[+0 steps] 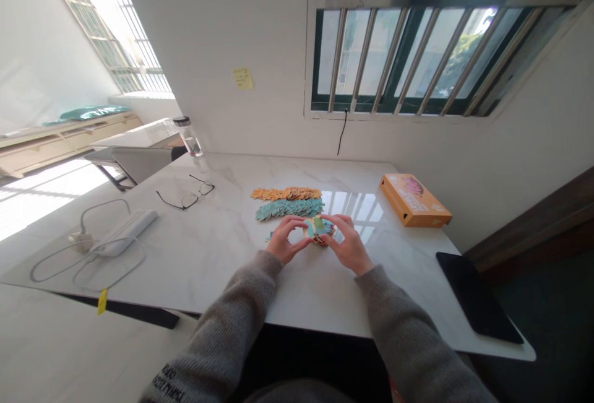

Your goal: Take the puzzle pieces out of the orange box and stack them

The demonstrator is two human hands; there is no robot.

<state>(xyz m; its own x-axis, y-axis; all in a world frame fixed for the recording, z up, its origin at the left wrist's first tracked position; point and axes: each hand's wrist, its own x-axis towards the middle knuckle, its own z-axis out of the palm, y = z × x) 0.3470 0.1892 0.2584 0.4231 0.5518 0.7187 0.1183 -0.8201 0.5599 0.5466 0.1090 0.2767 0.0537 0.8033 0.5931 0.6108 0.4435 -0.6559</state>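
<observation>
Over white table (185,254): left hand (284,242), right hand (349,246), both clamped on puzzle-piece stack (318,228).

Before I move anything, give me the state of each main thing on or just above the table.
Stack of jigsaw pieces: held between left hand and right hand
Orange jigsaw pieces: overlapping in a row
Teal jigsaw pieces: overlapping in a row
Bluish pieces: mostly hidden behind left hand
Eyeglasses: unfolded
Orange box: shut, lying flat
Clear bottle: upright, capped
White power strip: lying flat
Black slab: lying flat
</observation>
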